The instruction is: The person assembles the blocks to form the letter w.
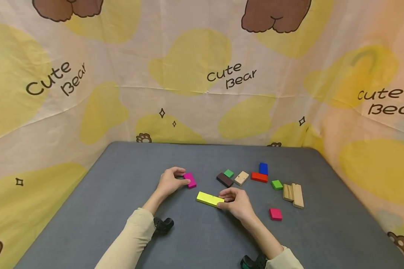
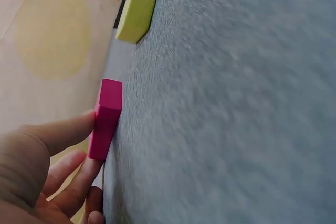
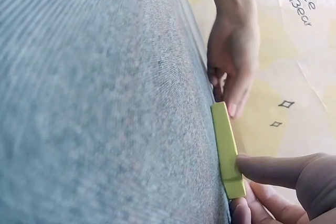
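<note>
On the grey tabletop lies a magenta block (image 1: 190,180), its near end also plain in the left wrist view (image 2: 108,114). My left hand (image 1: 170,182) pinches it between thumb and fingers from the left side. Nearer to me is a long yellow block (image 1: 208,199), lying flat and slanted. My right hand (image 1: 237,203) grips the right end of this yellow block, thumb on the near side and fingers beyond. The right wrist view shows the thumb (image 3: 268,170) against the yellow block, with the left hand (image 3: 236,51) past its far end.
Right of the hands lie a dark brown block (image 1: 225,180), a green block (image 1: 228,173), a wooden block (image 1: 241,178), a red block (image 1: 259,177), a blue block (image 1: 263,168), a light green block (image 1: 277,185), wooden pieces (image 1: 297,196) and a pink block (image 1: 275,214). Printed cloth (image 1: 188,74) surrounds the table.
</note>
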The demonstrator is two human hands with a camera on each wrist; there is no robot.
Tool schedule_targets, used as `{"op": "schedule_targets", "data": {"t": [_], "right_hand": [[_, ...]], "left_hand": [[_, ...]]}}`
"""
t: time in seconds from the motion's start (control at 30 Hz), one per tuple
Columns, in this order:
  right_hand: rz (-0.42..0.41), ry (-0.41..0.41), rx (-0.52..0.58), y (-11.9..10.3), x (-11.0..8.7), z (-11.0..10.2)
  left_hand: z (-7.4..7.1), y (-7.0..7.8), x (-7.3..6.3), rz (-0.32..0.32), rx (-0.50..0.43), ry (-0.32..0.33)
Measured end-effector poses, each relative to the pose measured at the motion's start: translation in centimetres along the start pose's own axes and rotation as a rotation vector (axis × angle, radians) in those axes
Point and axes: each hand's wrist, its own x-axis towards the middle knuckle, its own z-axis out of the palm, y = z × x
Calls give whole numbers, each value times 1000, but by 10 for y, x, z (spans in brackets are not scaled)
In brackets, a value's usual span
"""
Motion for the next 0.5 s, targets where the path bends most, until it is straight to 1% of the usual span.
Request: {"op": "schedule_targets", "data": {"t": [0.13, 0.3, 0.4, 0.5], "right_hand": [[11, 10, 2, -1, -1, 0], [28, 2, -4, -2, -1, 0], [17, -36, -14, -4, -2, 0], [-6, -104, -15, -5, -4, 0]], "left_hand": [[-5, -5, -7, -2, 19, 41], [-6, -8, -16, 6, 33, 109], [-5, -8, -19, 22, 21, 135], [-5, -10, -21, 25, 9, 153]]}}
